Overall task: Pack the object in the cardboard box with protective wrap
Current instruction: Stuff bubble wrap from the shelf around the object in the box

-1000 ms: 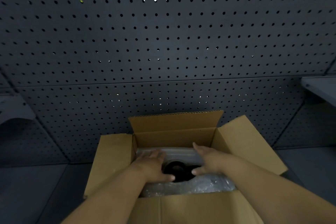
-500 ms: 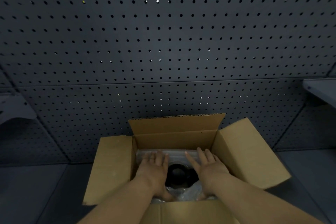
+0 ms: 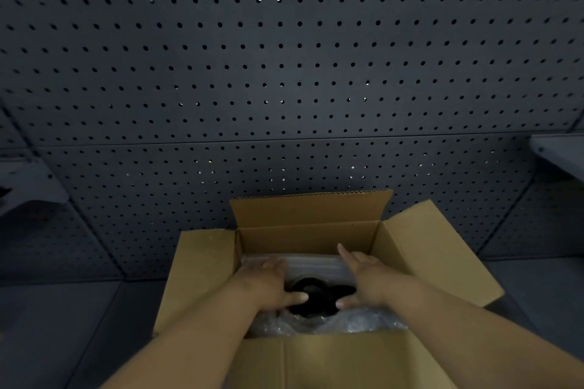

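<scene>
Brown cardboard box (image 3: 202,275) is sitting low in the centre of the frame, all four flaps standing open. Inside it, a black object (image 3: 316,295) is lying on clear protective wrap (image 3: 316,267) that is lining the bottom. Left hand (image 3: 268,284) is lying flat, fingers straight, on the wrap left of the object, thumb touching it. Right hand (image 3: 369,281) is pressing flat, fingers extended, on the right side. Dark perforated pegboard (image 3: 284,73) is filling the upper frame.

One cardboard box (image 3: 202,275), four flaps open. One black round object (image 3: 314,295) inside. Clear protective wrap (image 3: 335,324), piece count unclear. Two hands: left hand (image 3: 268,283), right hand (image 3: 368,281). Two pegboard panels (image 3: 284,57) far. Two shelves (image 3: 559,156), left and right.
</scene>
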